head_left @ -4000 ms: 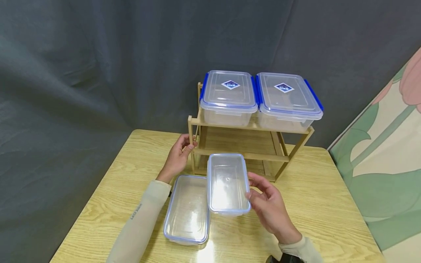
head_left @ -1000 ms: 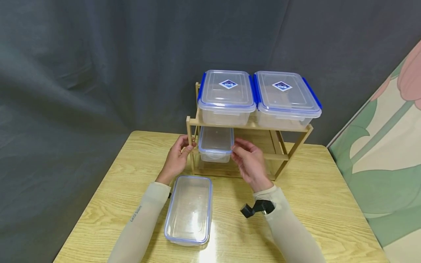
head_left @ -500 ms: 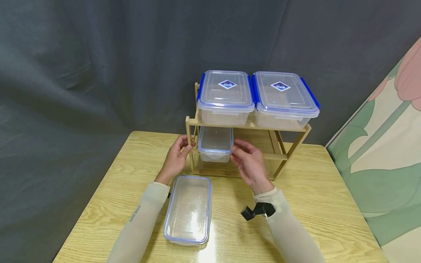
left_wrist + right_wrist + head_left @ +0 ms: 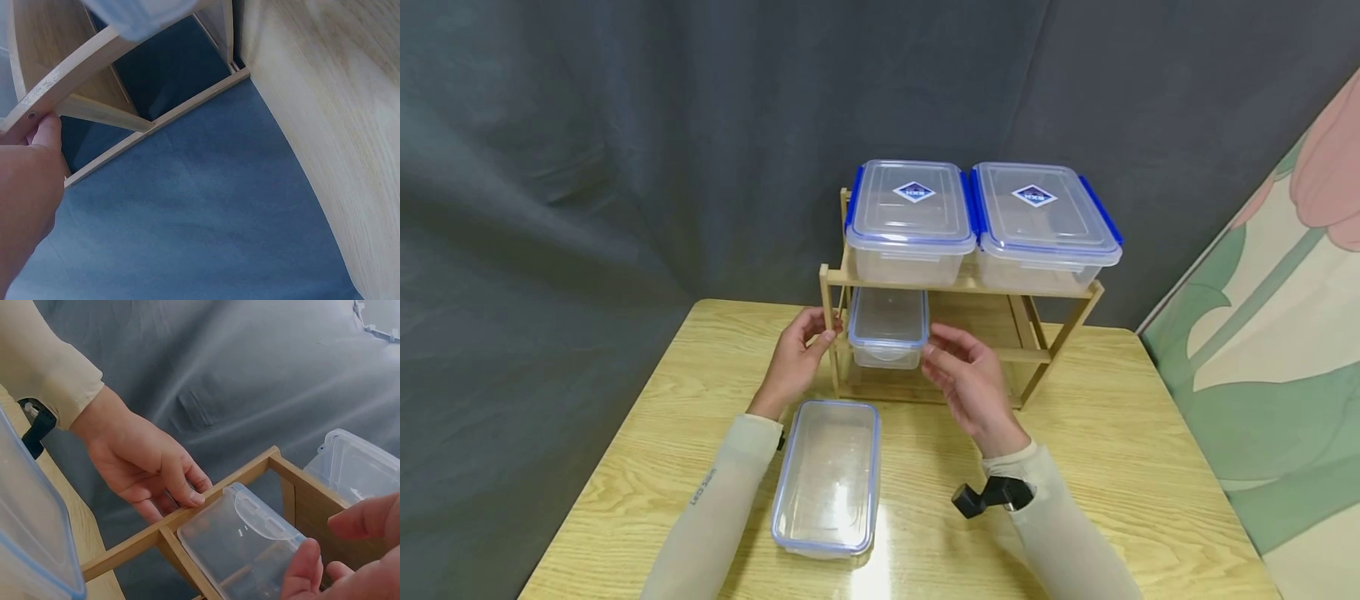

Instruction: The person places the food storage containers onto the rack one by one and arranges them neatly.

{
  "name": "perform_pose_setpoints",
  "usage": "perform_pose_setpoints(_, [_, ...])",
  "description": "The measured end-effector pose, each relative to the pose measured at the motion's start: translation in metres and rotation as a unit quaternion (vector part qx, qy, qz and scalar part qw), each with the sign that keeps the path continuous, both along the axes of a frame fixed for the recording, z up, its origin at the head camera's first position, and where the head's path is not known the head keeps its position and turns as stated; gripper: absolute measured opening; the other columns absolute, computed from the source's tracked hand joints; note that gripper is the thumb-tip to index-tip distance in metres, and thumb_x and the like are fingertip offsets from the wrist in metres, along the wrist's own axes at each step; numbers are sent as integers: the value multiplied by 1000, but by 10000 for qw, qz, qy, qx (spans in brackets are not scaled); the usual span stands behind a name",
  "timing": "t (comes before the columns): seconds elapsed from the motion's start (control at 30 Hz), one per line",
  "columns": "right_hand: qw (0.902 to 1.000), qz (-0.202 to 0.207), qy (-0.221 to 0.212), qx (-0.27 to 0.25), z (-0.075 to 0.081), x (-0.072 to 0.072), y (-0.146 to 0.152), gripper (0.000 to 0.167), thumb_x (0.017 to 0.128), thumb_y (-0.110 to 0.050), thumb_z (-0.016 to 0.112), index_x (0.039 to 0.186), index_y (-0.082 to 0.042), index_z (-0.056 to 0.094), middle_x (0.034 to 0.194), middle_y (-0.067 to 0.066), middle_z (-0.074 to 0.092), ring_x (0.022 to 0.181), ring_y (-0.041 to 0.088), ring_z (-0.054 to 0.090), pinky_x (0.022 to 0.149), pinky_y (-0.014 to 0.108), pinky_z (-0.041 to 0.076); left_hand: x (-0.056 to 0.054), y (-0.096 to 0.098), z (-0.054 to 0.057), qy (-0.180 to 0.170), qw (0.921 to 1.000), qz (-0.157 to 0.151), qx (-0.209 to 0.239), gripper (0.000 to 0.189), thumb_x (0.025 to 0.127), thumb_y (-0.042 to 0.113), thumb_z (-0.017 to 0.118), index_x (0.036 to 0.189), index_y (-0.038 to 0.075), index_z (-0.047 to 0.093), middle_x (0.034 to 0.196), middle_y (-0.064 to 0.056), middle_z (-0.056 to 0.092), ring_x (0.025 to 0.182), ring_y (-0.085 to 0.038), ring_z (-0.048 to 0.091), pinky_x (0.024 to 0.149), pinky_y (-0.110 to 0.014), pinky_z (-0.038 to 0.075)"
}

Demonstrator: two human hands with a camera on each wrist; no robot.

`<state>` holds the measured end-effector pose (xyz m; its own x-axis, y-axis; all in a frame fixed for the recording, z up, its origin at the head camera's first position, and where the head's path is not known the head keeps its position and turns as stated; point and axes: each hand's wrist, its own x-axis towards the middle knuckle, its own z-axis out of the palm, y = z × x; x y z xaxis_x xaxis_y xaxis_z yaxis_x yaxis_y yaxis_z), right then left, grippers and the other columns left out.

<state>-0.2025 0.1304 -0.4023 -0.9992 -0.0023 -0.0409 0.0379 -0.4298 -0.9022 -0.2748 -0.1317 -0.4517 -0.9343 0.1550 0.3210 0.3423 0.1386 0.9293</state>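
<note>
My left hand (image 4: 793, 358) grips the front left post of a wooden two-tier rack (image 4: 1000, 354); in the left wrist view its thumb lies against the wood. On the rack's lower shelf, at the left, sits a clear food container (image 4: 889, 315) with a pale blue rim, its front end jutting past the shelf's front rail. My right hand (image 4: 973, 387) is just right of that container, fingers loosely bent and spread. In the right wrist view, its thumb (image 4: 305, 565) is close to the container's corner; contact is unclear. A similar larger container (image 4: 827, 479) lies on the table before the rack.
Two lidded boxes with blue clips, a left box (image 4: 910, 221) and a right box (image 4: 1048, 221), stand side by side on the rack's top. Beneath is a wood-grain table (image 4: 700, 400). A dark curtain (image 4: 625, 167) hangs behind, and a floral panel (image 4: 1262, 358) stands at right.
Four seconds ago my right hand held the smaller container in front of the rack; it now sits on the lower shelf. Since half a second ago that hand has drawn back slightly. My left hand has stayed put.
</note>
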Motion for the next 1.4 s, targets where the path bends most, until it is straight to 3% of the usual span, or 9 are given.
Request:
perform_pose_setpoints(0.2, [9992, 93, 71, 389, -3, 12, -1, 41, 98, 8, 64, 138, 6, 55, 119, 6, 60, 92, 12, 65, 79, 21, 60, 0, 1, 3, 117, 9993, -153, 320, 33, 109, 9, 56, 141, -3, 57, 131, -29, 65, 125, -39, 64, 101, -24, 55])
perform_pose_setpoints(0.6, [9973, 290, 82, 667, -17, 36, -4, 36, 96, 6, 66, 130, 0, 58, 125, 9, 54, 94, 15, 64, 82, 26, 59, -1, 6, 6, 175, 9992, 23, 347, 28, 109, 4, 54, 136, -3, 57, 124, -24, 67, 115, -29, 66, 96, -25, 55])
perform_pose_setpoints(0.93, [9931, 576, -211, 1002, -50, 52, -11, 37, 92, 6, 69, 126, 2, 57, 120, 7, 56, 93, 16, 66, 82, 29, 60, -4, 5, 5, 187, 9996, 9, 217, 29, 109, 4, 53, 136, -7, 55, 122, -22, 67, 112, -27, 65, 98, -32, 55])
perform_pose_setpoints(1.1, [9903, 719, -396, 1123, -68, 62, -17, 38, 90, 6, 72, 126, 3, 57, 119, 8, 57, 92, 15, 69, 81, 31, 61, -2, 6, 5, 195, 9995, 20, 233, 27, 109, 4, 53, 136, 0, 58, 122, -21, 68, 113, -29, 65, 97, -29, 55])
perform_pose_setpoints(1.2, [9880, 826, -454, 1224, -76, 68, -18, 39, 90, 5, 73, 126, 3, 56, 120, 9, 57, 93, 16, 69, 83, 33, 61, -2, 6, 4, 188, 9996, 25, 222, 27, 110, 5, 53, 137, 4, 59, 123, -21, 68, 115, -31, 65, 100, -35, 56])
perform_pose_setpoints(1.4, [9844, 1029, -545, 1321, -85, 80, -20, 41, 90, 3, 75, 126, 5, 56, 120, 13, 56, 93, 17, 69, 84, 34, 62, -3, 6, 3, 167, 9996, 39, 230, 31, 110, 5, 52, 140, -2, 55, 123, -23, 67, 117, -38, 64, 104, -53, 52])
